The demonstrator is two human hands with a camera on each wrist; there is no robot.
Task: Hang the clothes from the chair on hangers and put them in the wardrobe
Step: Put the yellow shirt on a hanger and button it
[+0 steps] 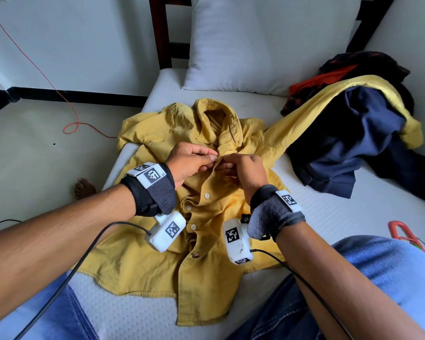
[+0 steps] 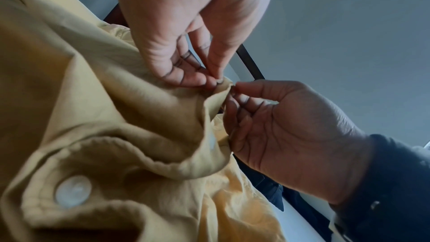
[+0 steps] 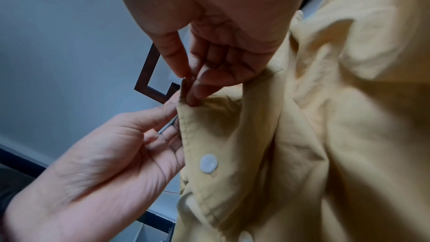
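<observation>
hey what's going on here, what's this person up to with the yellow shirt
A person sits on a bed with a yellow shirt spread flat in front of them. The left hand and right hand both pinch the front edge just below the collar, apparently working on the top button. Lower buttons look fastened. More clothes lie piled to the right, and a red hanger peeks in at the edge. Nothing is on a hanger yet.

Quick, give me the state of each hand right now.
Left hand: closed, pinching the front edge of the yellow shirt just below the collar.
Right hand: closed, pinching the same shirt edge opposite the left.
</observation>
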